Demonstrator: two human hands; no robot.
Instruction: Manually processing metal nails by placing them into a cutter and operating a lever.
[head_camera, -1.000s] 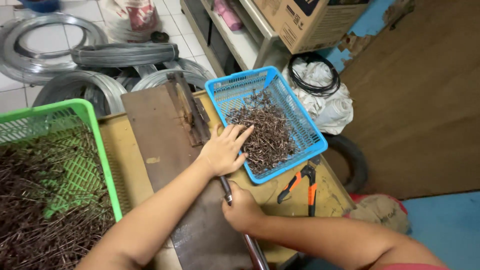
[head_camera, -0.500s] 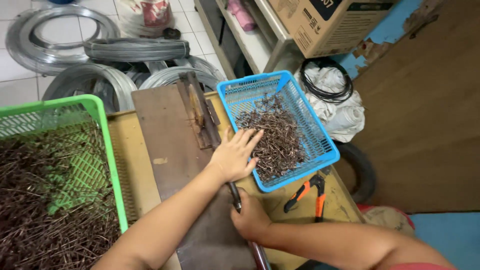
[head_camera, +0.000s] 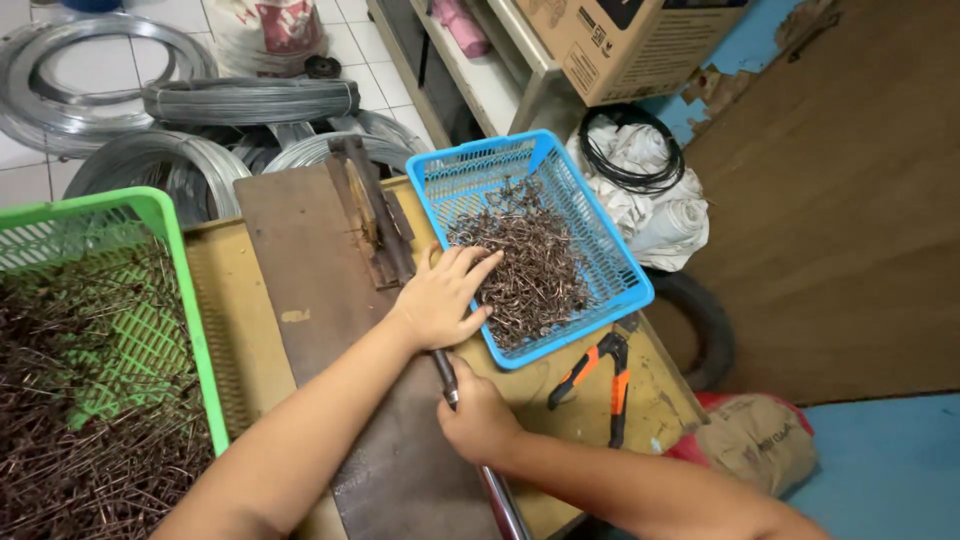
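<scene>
Right hand (head_camera: 480, 420) grips the lever (head_camera: 470, 440) tight, left hand (head_camera: 440, 298) lies open at the blue basket (head_camera: 625, 290) rim; keep fingers clear of the bender (head_camera: 372, 215).

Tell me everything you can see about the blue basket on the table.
The blue basket is a rectangular plastic tray with latticed walls and floor and a solid rim. It sits tilted across the worn wooden table, beside a dark metal plate. A heap of short, rusty brown bent wire pieces fills its middle. The left hand reaches over its near rim, fingertips on the heap.
</scene>
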